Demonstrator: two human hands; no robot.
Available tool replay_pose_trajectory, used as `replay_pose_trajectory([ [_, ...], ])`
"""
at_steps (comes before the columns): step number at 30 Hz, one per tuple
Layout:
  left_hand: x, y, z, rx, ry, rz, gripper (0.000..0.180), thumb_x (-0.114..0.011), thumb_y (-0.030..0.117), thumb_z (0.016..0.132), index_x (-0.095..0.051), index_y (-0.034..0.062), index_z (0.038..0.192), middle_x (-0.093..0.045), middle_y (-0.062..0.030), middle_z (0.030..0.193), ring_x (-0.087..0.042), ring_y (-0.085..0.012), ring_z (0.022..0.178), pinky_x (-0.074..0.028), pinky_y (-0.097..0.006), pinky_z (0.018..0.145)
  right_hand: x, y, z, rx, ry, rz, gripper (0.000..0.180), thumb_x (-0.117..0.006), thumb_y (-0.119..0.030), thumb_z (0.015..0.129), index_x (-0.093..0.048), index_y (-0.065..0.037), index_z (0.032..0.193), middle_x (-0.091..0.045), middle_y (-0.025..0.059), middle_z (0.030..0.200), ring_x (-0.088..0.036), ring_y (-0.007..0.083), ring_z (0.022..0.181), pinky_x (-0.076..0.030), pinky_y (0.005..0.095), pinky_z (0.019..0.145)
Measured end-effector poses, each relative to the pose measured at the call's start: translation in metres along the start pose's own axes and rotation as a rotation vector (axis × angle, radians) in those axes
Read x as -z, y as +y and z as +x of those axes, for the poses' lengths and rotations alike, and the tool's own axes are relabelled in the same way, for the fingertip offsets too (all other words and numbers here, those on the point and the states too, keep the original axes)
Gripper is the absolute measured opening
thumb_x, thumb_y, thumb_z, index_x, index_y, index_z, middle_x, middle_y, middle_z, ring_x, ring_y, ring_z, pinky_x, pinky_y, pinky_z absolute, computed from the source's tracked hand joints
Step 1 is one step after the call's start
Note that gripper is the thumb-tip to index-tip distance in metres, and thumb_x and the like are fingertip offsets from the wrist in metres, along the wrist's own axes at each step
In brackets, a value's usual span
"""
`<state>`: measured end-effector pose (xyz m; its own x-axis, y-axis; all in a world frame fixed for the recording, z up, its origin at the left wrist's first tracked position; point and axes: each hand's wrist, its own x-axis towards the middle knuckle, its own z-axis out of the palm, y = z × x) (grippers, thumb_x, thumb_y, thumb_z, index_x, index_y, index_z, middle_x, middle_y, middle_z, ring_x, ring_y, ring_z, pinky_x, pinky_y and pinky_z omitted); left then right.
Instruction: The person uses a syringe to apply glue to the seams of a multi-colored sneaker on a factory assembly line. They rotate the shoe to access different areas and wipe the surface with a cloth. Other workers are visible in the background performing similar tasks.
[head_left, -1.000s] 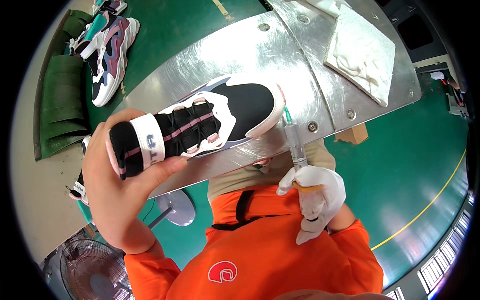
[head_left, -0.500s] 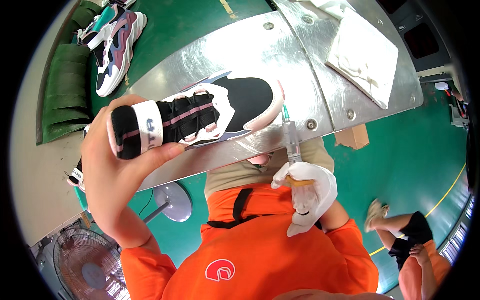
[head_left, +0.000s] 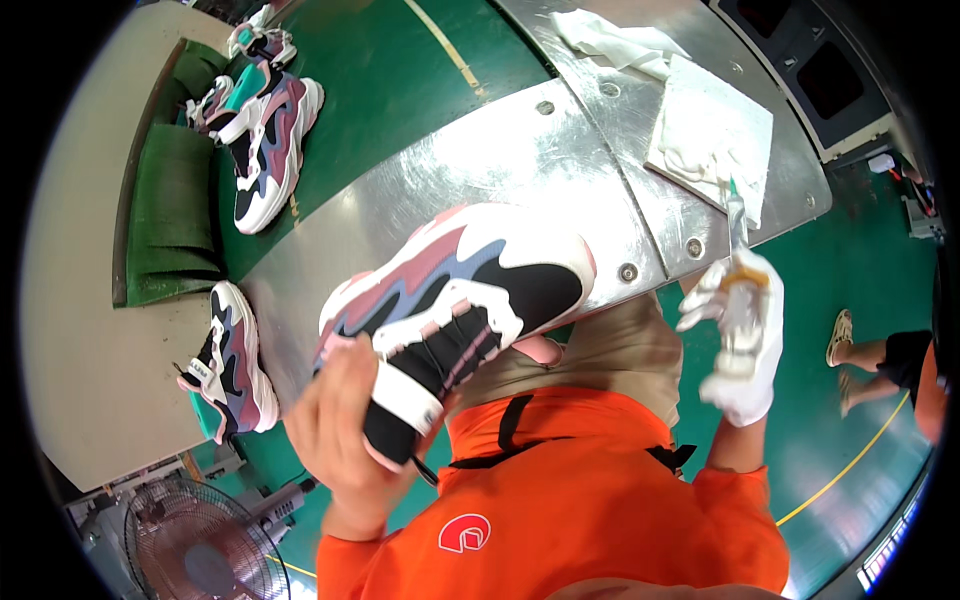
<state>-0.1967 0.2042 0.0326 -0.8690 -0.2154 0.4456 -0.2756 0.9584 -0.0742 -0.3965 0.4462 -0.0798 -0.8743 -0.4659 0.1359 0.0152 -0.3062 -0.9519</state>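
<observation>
My bare left hand grips a sneaker around its heel and tongue. The shoe is black, white, mauve, blue and pink, tilted with one side turned up and its toe pointing right, above the near edge of the metal table. My right hand, in a white glove, is closed around a clear syringe with a green tip. That tip meets the lower edge of a white cloth-covered pad in the picture; whether it touches cannot be told.
The metal tabletop borders a green conveyor belt carrying another sneaker. One more sneaker stands at the left. A crumpled white cloth lies beyond the pad. A fan is at lower left; a person's legs are at right.
The sneaker has come nearer to me and rolled, so its side now shows. My right hand has carried the syringe rightward and away, from the shoe's toe to the white pad. The view has shifted.
</observation>
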Motion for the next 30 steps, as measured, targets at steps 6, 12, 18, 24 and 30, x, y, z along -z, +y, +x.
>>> replay_pose_trajectory([
  [6,-0.006,-0.004,-0.023,-0.064,0.027,0.042,0.057,-0.079,0.035,0.077,-0.059,0.0026,0.119,-0.067,-0.0112,0.116,-0.065,-0.0272,0.101,-0.042,-0.034,0.083,0.009,-0.037,0.005,-0.095,-0.015,-0.178,0.075,-0.065,-0.017,0.061,-0.046,0.005,0.131,-0.058,0.013,0.097,-0.06,0.0191,0.077,-0.05,0.0289,0.07],
  [12,-0.004,0.006,-0.01,0.011,0.003,-0.019,0.071,-0.087,0.036,0.066,-0.059,0.0007,0.121,-0.066,-0.0141,0.117,-0.06,-0.0307,0.103,-0.044,-0.038,0.091,0.01,-0.041,0.008,-0.236,-0.172,0.257,0.104,-0.073,-0.069,0.054,-0.048,0.013,0.113,-0.057,0.0181,0.073,-0.06,0.0273,0.053,-0.05,0.0333,0.045],
  [18,0.0,0.01,0.003,0.012,-0.017,-0.026,0.067,-0.088,0.032,0.065,-0.059,0.0022,0.118,-0.067,-0.012,0.114,-0.06,-0.0296,0.101,-0.044,-0.036,0.088,0.007,-0.023,0.016,-0.261,-0.351,0.471,0.106,-0.075,-0.069,0.049,-0.048,0.013,0.111,-0.057,0.0193,0.07,-0.06,0.0293,0.05,-0.05,0.0338,0.043],
  [24,0.0,0.011,0.005,0.028,-0.027,-0.037,0.064,-0.088,0.032,0.066,-0.06,0.0025,0.116,-0.067,-0.0117,0.114,-0.061,-0.0294,0.102,-0.044,-0.037,0.089,0.009,-0.016,0.024,-0.31,-0.414,0.503,0.107,-0.078,-0.065,0.046,-0.048,0.014,0.111,-0.058,0.0203,0.071,-0.061,0.0295,0.052,-0.05,0.0337,0.044],
  [30,-0.004,0.012,0.006,0.015,-0.019,-0.031,0.065,-0.087,0.034,0.067,-0.059,0.0025,0.117,-0.067,-0.0115,0.114,-0.062,-0.0288,0.101,-0.045,-0.037,0.088,0.013,-0.014,0.027,-0.33,-0.418,0.487,0.108,-0.081,-0.062,0.043,-0.048,0.014,0.111,-0.059,0.0213,0.072,-0.061,0.0298,0.053,-0.051,0.0336,0.045],
])
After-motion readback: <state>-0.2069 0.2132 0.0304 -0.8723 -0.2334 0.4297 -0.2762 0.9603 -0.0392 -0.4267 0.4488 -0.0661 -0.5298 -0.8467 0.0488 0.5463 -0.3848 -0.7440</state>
